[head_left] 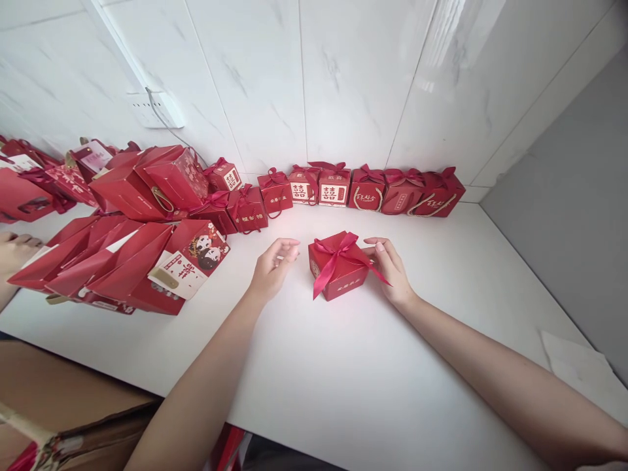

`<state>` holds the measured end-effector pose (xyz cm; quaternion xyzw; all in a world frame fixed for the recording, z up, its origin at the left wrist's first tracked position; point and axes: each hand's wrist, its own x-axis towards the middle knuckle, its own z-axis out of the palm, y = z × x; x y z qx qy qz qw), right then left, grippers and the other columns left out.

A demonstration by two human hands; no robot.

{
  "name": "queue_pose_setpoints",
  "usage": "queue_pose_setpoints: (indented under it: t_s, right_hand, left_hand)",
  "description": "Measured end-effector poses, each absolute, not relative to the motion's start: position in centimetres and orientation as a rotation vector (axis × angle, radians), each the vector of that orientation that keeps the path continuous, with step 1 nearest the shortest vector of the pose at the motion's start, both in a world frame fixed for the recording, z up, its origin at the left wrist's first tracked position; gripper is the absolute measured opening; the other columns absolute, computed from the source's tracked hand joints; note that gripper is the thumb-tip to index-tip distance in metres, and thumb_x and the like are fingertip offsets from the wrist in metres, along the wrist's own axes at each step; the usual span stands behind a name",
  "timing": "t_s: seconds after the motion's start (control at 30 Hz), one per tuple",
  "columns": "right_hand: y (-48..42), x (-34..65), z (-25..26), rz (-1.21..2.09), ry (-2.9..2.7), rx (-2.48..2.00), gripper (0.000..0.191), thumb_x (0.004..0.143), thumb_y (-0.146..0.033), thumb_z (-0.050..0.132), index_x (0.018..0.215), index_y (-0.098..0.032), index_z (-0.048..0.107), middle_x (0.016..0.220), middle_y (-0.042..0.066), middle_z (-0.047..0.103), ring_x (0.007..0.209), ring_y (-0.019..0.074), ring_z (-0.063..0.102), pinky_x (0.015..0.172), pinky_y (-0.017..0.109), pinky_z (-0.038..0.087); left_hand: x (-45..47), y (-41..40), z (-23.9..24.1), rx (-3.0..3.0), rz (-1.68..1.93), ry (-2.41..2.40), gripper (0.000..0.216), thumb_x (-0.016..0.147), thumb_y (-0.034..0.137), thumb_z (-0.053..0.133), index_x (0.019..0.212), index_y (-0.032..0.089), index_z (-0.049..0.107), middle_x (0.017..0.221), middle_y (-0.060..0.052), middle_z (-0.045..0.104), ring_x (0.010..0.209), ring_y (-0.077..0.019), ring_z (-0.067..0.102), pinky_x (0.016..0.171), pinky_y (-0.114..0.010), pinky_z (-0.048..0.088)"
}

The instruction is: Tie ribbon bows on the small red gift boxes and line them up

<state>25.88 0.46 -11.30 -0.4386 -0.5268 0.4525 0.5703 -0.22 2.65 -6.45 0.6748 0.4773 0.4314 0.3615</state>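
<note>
A red gift box [343, 275] with a ribbon bow on its top stands on the white table between my two hands. Just to its left, my left hand [275, 267] hovers with fingers loosely bent and nothing in them, apart from the box. On the other side, my right hand [391, 268] has its fingers loosely spread at the box's right rear edge, beside a hanging ribbon end. Whether those fingertips touch the box I cannot tell.
A row of small red gift boxes [334, 186] lines the tiled wall. At left, several larger red gift bags [142, 261] lie on the white table [373, 379]. Another person's hand [19, 243] rests at the far left. A cardboard box [63, 386] stands below the front edge.
</note>
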Motion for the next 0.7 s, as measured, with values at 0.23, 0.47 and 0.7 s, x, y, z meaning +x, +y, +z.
queue_pose_setpoints:
  t_s: [0.23,0.47,0.7]
  right_hand:
    - [0.1,25.5,-11.2,1.226,-1.275,-0.903,0.045,0.099,-0.058,0.032,0.116,-0.024,0.054,0.094,0.005,0.068,0.083,0.0222,0.063,0.078,0.036,0.048]
    - [0.2,25.7,-11.3,1.200,-1.293,-0.844,0.045,0.101,-0.055,0.029,0.109,-0.022,0.058,0.088,0.006,0.067,0.076,0.0198,0.061,0.072,0.033,0.046]
    - [0.2,25.8,-11.4,1.180,-1.315,-0.880,0.045,0.102,-0.054,0.029,0.109,-0.022,0.059,0.088,0.006,0.067,0.076,0.0197,0.062,0.072,0.033,0.046]
  left_hand:
    - [0.5,2.2,-6.7,1.784,1.002,1.098,0.040,0.093,0.053,0.046,0.090,0.018,0.063,0.094,-0.006,0.061,0.089,-0.0188,0.056,0.079,-0.030,0.043]
    - [-0.1,1.4,-4.7,1.952,0.889,0.679,0.053,0.076,0.056,0.068,0.116,0.023,0.055,0.128,-0.010,0.051,0.126,-0.0281,0.046,0.103,-0.039,0.040]
    - [0.5,-0.2,-2.7,2.117,0.717,0.814,0.015,0.081,0.023,0.068,0.094,0.022,0.061,0.135,-0.007,0.050,0.128,-0.0240,0.047,0.111,-0.039,0.034]
